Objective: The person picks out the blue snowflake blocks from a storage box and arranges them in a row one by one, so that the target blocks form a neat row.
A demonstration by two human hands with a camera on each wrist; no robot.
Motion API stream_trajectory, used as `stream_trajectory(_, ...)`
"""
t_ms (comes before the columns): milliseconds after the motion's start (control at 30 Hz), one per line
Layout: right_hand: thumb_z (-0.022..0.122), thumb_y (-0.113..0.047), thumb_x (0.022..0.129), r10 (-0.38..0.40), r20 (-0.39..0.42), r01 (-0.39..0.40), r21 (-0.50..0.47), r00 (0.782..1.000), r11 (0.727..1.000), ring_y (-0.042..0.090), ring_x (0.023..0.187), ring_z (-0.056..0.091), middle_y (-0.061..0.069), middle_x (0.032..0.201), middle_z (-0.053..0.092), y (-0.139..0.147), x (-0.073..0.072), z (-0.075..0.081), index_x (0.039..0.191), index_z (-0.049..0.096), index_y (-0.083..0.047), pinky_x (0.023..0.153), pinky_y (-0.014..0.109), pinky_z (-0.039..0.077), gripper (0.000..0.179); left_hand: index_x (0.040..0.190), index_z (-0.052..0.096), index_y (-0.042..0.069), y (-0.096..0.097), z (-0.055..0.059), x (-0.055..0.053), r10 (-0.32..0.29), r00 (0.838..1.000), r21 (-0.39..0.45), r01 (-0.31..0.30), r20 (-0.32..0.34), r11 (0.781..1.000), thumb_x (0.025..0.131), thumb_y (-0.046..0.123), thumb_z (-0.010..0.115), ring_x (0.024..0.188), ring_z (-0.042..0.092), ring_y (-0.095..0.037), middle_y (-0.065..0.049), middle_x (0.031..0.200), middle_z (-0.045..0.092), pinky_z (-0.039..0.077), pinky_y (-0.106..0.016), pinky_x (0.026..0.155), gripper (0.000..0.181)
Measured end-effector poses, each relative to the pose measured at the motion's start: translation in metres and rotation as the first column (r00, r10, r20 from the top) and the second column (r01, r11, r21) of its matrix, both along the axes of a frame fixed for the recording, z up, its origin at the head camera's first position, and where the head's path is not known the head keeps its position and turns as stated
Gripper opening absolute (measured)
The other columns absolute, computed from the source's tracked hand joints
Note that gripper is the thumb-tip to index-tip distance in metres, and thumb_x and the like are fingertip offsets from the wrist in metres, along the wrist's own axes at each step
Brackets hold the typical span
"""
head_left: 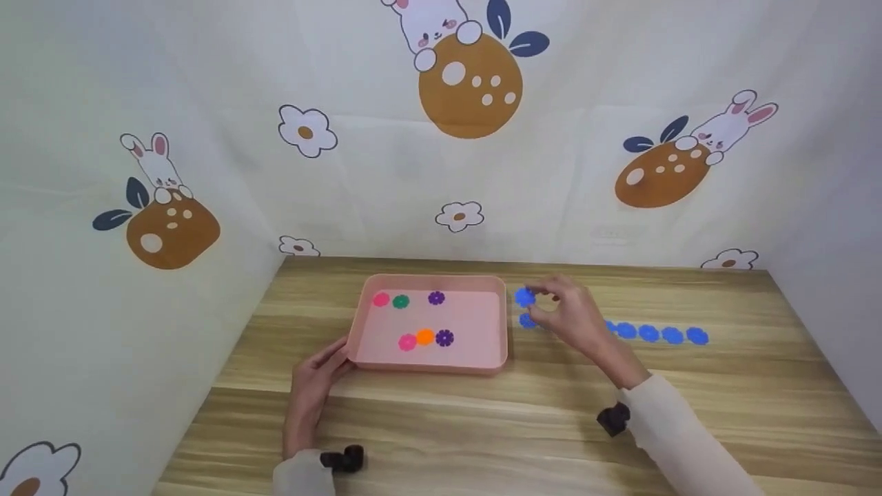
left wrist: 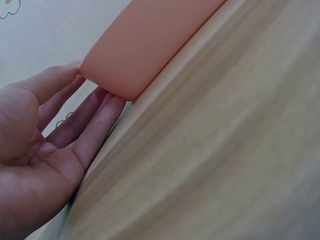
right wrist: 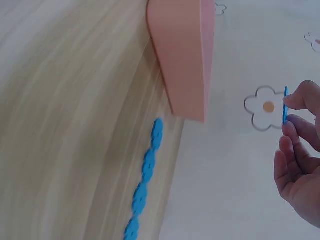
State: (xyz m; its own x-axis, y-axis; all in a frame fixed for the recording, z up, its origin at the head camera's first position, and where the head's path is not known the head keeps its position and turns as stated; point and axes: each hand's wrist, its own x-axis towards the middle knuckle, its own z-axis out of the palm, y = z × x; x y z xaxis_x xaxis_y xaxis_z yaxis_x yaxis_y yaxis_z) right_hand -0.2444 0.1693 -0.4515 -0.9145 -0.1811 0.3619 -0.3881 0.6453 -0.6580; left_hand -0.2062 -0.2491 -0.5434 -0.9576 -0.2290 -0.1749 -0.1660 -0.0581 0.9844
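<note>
My right hand (head_left: 575,318) pinches a blue flower-shaped plastic disc (head_left: 524,297) between thumb and fingers, just right of the pink tray (head_left: 472,354). Edge-on, the same disc (right wrist: 285,106) shows as a thin strip in the right wrist view. Below the hand runs a row of blue flower discs (head_left: 649,333) on the table, partly hidden by the hand and wrist. At the tray's left front corner, my left hand (head_left: 313,382) rests its loosely extended fingers (left wrist: 102,117) against the wall, with the thumb at the rim.
Inside the tray lie several flower discs: a pink one (head_left: 381,300), a green one (head_left: 400,302) and a purple one (head_left: 436,297) at the back, with pink, orange (head_left: 425,337) and purple ones nearer. A printed cloth (head_left: 372,186) stands behind the wooden table (head_left: 427,420).
</note>
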Motion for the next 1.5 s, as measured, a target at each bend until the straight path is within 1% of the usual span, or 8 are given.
stream_trajectory(233, 0.077, -0.003, 0.083, -0.070, -0.047, 0.070, 0.000, 0.996, 0.998, 0.033, 0.100, 0.065, 0.015, 0.107, 0.071, 0.040, 0.006, -0.008, 0.114, 0.073, 0.000, 0.083, 0.050, 0.059, 0.031, 0.133, 0.060, -0.005, -0.001, 0.001, -0.001, -0.004, 1.000, 0.032, 0.005, -0.030, 0.999, 0.097, 0.008, 0.065, 0.101, 0.073, -0.012, -0.022, 0.136, 0.063, 0.061, -0.025, 0.092, 0.038)
stream_trajectory(567, 0.076, -0.002, 0.084, -0.168, -0.077, 0.172, 0.058, 0.983, 0.983, 0.032, 0.097, 0.065, 0.016, 0.105, 0.070, 0.091, 0.012, -0.022, 0.114, 0.073, 0.001, 0.078, 0.040, 0.058, 0.031, 0.132, 0.063, 0.000, 0.000, 0.001, 0.000, -0.007, 1.000, -0.007, 0.007, 0.000, 1.000, 0.098, 0.012, 0.065, 0.108, 0.071, -0.013, -0.019, 0.138, 0.061, 0.060, -0.025, 0.094, 0.037)
stream_trajectory(800, 0.075, -0.002, 0.084, -0.230, -0.087, 0.237, 0.086, 0.969, 0.968, 0.033, 0.098, 0.065, 0.020, 0.106, 0.071, 0.126, 0.020, -0.024, 0.114, 0.072, 0.002, 0.077, 0.038, 0.059, 0.031, 0.133, 0.062, -0.001, 0.001, 0.002, 0.000, -0.001, 1.000, 0.000, 0.001, -0.005, 1.000, 0.098, 0.012, 0.066, 0.106, 0.072, -0.011, -0.020, 0.138, 0.062, 0.060, -0.025, 0.094, 0.038)
stream_trajectory(867, 0.075, -0.003, 0.084, -0.248, -0.087, 0.256, 0.095, 0.965, 0.962, 0.034, 0.098, 0.065, 0.021, 0.107, 0.071, 0.136, 0.022, -0.024, 0.115, 0.072, 0.003, 0.077, 0.033, 0.058, 0.032, 0.133, 0.062, -0.001, 0.001, 0.002, 0.001, 0.002, 1.000, 0.001, -0.002, -0.005, 1.000, 0.097, 0.012, 0.066, 0.105, 0.072, -0.011, -0.020, 0.138, 0.062, 0.061, -0.025, 0.093, 0.038)
stream_trajectory(967, 0.073, -0.003, 0.085, -0.278, -0.069, 0.284, 0.106, 0.958, 0.953, 0.035, 0.099, 0.063, 0.023, 0.109, 0.069, 0.152, 0.026, -0.024, 0.117, 0.071, 0.004, 0.075, 0.014, 0.050, 0.033, 0.133, 0.062, -0.002, 0.001, 0.001, 0.001, 0.003, 1.000, 0.004, -0.003, -0.015, 1.000, 0.097, 0.011, 0.066, 0.104, 0.072, -0.011, -0.021, 0.137, 0.062, 0.061, -0.025, 0.093, 0.038)
stream_trajectory(1100, 0.071, -0.005, 0.087, -0.320, -0.045, 0.323, 0.121, 0.946, 0.939, 0.038, 0.101, 0.061, 0.025, 0.110, 0.066, 0.174, 0.031, -0.028, 0.119, 0.069, 0.005, 0.072, 0.001, 0.037, 0.033, 0.132, 0.061, -0.006, 0.001, -0.001, 0.001, 0.005, 0.999, 0.018, -0.004, -0.037, 1.000, 0.096, 0.009, 0.066, 0.101, 0.073, -0.012, -0.023, 0.135, 0.063, 0.061, -0.027, 0.092, 0.039)
stream_trajectory(1367, 0.069, -0.008, 0.090, -0.387, 0.036, 0.378, 0.153, 0.921, 0.913, 0.043, 0.107, 0.059, 0.031, 0.120, 0.061, 0.212, 0.034, -0.037, 0.123, 0.066, 0.007, 0.069, 0.000, 0.033, 0.036, 0.133, 0.061, -0.005, 0.001, -0.001, -0.001, 0.013, 1.000, 0.005, -0.013, -0.005, 1.000, 0.097, 0.010, 0.066, 0.100, 0.072, -0.008, -0.023, 0.137, 0.061, 0.061, -0.025, 0.092, 0.040)
stream_trajectory(1500, 0.068, -0.011, 0.092, -0.415, 0.092, 0.395, 0.176, 0.905, 0.902, 0.045, 0.110, 0.057, 0.033, 0.123, 0.059, 0.228, 0.034, -0.043, 0.125, 0.063, 0.009, 0.072, 0.010, 0.039, 0.039, 0.133, 0.061, -0.004, 0.002, 0.001, -0.001, 0.002, 1.000, -0.010, -0.002, -0.010, 1.000, 0.097, 0.012, 0.066, 0.104, 0.072, -0.011, -0.024, 0.139, 0.059, 0.060, -0.026, 0.094, 0.040)
